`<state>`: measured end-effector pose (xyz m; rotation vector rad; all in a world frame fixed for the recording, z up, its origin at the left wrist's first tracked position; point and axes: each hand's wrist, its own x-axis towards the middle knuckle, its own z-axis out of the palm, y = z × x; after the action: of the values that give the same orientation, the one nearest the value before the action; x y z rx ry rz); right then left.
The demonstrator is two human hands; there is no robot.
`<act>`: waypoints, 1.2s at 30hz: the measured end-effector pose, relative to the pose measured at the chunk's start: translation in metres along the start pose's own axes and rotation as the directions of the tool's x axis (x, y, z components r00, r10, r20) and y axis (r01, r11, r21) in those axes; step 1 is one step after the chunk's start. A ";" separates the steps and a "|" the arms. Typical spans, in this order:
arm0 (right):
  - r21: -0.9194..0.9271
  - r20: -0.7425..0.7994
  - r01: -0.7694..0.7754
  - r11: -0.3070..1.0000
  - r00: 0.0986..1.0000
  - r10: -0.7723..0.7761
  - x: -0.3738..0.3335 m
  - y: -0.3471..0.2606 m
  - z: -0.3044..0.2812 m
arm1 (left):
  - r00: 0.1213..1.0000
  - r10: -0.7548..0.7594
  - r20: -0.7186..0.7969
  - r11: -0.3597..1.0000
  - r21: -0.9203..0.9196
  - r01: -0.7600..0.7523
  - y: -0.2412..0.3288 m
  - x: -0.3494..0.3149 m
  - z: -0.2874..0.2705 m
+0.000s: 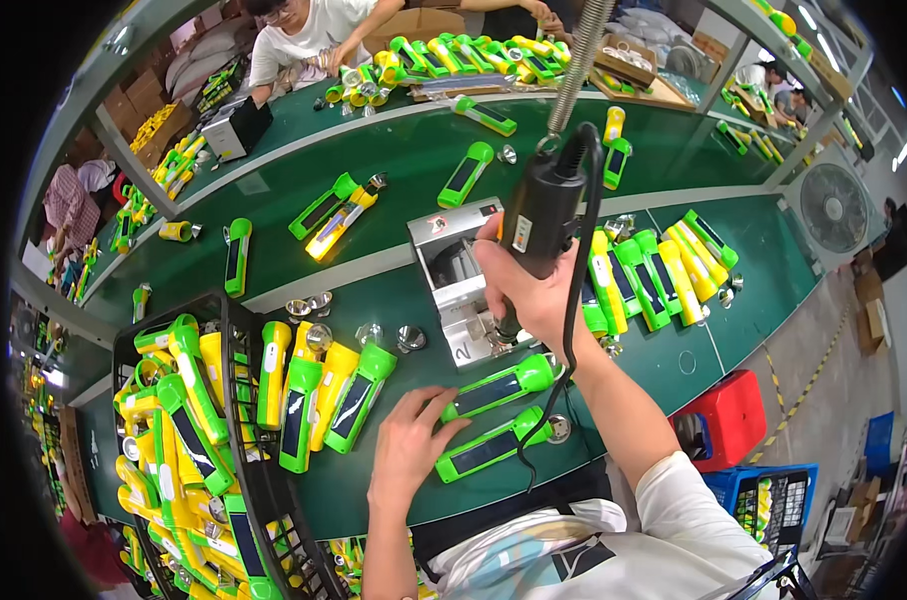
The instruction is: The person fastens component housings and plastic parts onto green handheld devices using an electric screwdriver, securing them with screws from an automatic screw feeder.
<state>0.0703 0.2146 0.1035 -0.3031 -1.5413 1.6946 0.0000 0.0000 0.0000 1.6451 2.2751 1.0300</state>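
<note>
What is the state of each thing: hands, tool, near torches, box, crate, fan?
Right hand: closed around the black tool.
Left hand: fingers parted, beside the near green torches.
Black tool: hung from the coil spring, tip down; whether running, unclear.
Near green torches: lying flat, panel side up.
Metal box: open on top.
Black crate: heaped with more torches.
Grey fan: cannot tell if turning.

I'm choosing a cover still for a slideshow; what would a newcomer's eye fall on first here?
Probably the black driver, hanging from a spring near the middle, gripped by the right hand over a metal box. Next, likely the black basket at lower left, heaped with green and yellow lights.
</note>
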 end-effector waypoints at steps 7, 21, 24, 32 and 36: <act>-0.032 -0.046 0.009 0.999 0.999 -0.011 -0.002 -0.007 0.009 | 0.998 -0.065 -0.017 0.991 -0.122 0.062 -0.002 -0.001 -0.015; -0.073 -0.022 -0.021 0.997 1.000 0.019 -0.012 -0.014 0.007 | 0.998 -0.018 -0.068 0.990 -0.141 0.008 -0.010 -0.007 -0.007; -0.131 -0.030 -0.029 0.991 0.999 0.025 -0.016 -0.016 0.009 | 0.998 -0.008 -0.069 0.989 -0.148 -0.002 -0.013 -0.010 -0.007; 0.070 0.103 0.002 0.998 0.995 -0.009 -0.043 -0.001 0.028 | 0.998 -0.024 -0.059 0.988 -0.153 0.015 -0.017 -0.009 -0.005; 0.047 0.153 0.124 0.991 0.980 -0.129 -0.055 0.022 0.043 | 0.998 -0.044 -0.051 0.986 -0.163 0.035 -0.021 -0.010 -0.004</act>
<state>0.0686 0.1472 0.0745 -0.0520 -1.6043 1.6772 -0.0143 -0.0144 -0.0118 1.5197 2.1821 1.2288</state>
